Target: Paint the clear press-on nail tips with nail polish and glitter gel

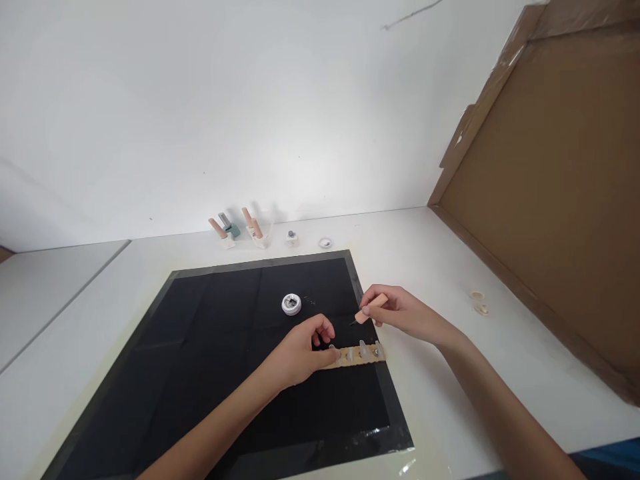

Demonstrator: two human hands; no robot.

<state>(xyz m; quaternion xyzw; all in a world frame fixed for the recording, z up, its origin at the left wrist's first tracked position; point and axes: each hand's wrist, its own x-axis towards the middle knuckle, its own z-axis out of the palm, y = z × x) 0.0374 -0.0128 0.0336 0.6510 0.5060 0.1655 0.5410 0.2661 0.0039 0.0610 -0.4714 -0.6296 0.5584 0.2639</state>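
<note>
My left hand (303, 351) pinches the left end of a tan strip (361, 353) that carries several clear nail tips and lies on the black mat (210, 360). My right hand (400, 313) holds a small peach-coloured pen-like tool (371, 309), its thin tip pointing down just above the mat, a little behind the strip. A small round white pot (291, 304) with shiny bits inside sits on the mat behind my left hand.
At the back edge of the white table (450, 267) stand small holders with peach sticks (250, 229), a tiny jar (291, 237) and a small round dish (325, 243). A brown cardboard panel (550, 200) leans at the right. Two small pale rings (479, 300) lie beside it.
</note>
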